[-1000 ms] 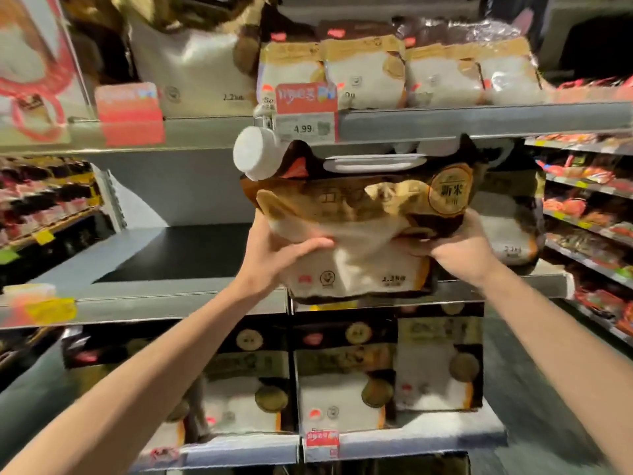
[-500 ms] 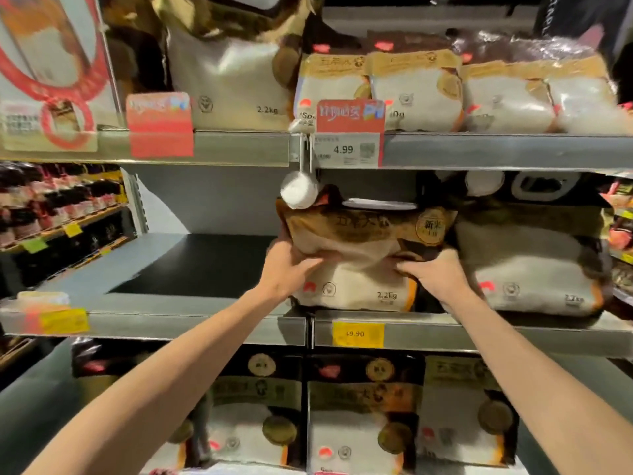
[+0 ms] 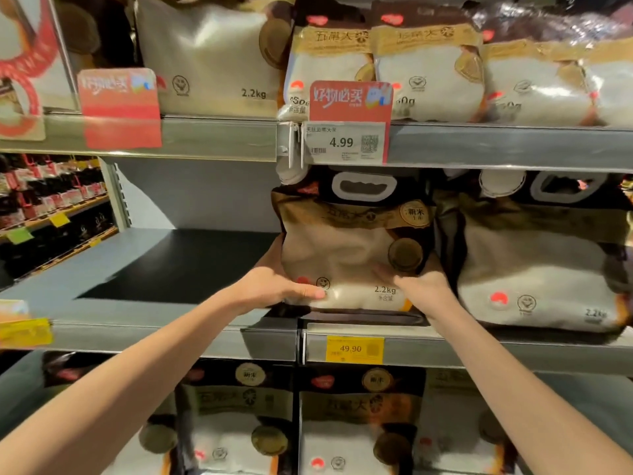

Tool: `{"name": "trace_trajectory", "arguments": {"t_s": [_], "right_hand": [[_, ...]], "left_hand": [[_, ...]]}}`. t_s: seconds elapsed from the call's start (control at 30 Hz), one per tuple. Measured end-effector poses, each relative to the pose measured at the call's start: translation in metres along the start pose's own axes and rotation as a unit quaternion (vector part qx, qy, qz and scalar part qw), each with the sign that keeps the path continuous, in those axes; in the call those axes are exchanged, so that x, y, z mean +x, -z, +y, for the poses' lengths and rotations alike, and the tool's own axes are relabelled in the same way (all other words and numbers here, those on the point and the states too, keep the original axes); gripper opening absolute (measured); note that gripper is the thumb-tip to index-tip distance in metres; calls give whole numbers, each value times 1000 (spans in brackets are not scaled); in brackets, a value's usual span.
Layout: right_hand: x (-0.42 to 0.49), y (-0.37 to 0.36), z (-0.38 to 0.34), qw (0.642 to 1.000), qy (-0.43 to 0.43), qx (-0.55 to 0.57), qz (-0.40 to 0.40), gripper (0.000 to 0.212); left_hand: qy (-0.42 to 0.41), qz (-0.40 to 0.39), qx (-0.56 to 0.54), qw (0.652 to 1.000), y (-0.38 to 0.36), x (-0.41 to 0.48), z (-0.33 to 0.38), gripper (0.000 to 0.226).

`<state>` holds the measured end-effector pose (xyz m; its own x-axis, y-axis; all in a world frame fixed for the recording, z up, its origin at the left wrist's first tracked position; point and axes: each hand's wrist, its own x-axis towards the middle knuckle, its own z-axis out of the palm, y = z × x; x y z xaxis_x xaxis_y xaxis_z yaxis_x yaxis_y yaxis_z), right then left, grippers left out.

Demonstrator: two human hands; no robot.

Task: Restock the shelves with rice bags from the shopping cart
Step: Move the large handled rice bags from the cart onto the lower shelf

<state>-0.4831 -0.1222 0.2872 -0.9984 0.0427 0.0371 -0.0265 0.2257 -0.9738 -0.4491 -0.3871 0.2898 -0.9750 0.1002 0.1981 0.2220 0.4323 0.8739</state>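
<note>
Two hands, one rice bag (image 3: 342, 248), marked 2.2 kg, with a brown-and-gold upper panel, a white cap and a handle cut-out at the top. It stands upright near the front edge of the middle shelf (image 3: 154, 269), clasped between both hands.

- Left hand (image 3: 270, 289): the thumb lies flat across the bag's lower front. The other fingers wrap round its left edge and are hidden behind it.
- Right hand (image 3: 423, 289): grips the lower right corner. One blurred digit presses the front, and the rest are tucked out of sight beside the bag.
- Right of the right fingers: a second large bag (image 3: 534, 269) of the same kind, upright, just beside the held one.
- Left of the left fingers: a dark shelf liner (image 3: 178, 265).
- Below the fingers: a yellow price label (image 3: 354, 349) reading 49.90 on the shelf lip. Under it is a row of lower bags (image 3: 342, 423) of matching design.
- Above the fingers: a red promotional tag (image 3: 349, 121) showing 4.99, hung on the upper shelf lip. Behind it is a row of smaller bags (image 3: 428, 73).
</note>
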Motion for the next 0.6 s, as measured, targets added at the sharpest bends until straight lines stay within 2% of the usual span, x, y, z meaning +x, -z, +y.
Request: {"name": "trace_trajectory", "arguments": {"t_s": [0.07, 0.13, 0.17, 0.2, 0.27, 0.4, 0.47, 0.6], "right_hand": [[1, -4, -2, 999, 48, 9, 24, 63], [6, -7, -7, 995, 73, 28, 61, 70], [13, -11, -11, 992, 88, 28, 86, 79], [17, -13, -13, 988, 116, 22, 103, 85], [23, -16, -18, 978, 170, 18, 117, 83], [43, -12, -32, 963, 245, 38, 109, 69], [59, -16, -33, 960, 253, 26, 121, 62], [82, -34, -33, 963, 218, 73, 142, 52]], "left_hand": [[-7, 0, 9, 1000, -2, 2, 0, 93], [-5, -12, 26, 1000, -4, 5, 3, 83], [-13, -3, 37, 999, -2, 10, 2, 86], [-37, 13, 40, 998, -4, 13, 0, 99], [-63, 57, 51, 995, -7, 24, -1, 117], [-98, 104, 38, 989, -11, 52, -1, 116], [-109, 113, 30, 987, -13, 63, -1, 115], [-108, 120, 23, 987, -10, 88, -15, 114]]}}
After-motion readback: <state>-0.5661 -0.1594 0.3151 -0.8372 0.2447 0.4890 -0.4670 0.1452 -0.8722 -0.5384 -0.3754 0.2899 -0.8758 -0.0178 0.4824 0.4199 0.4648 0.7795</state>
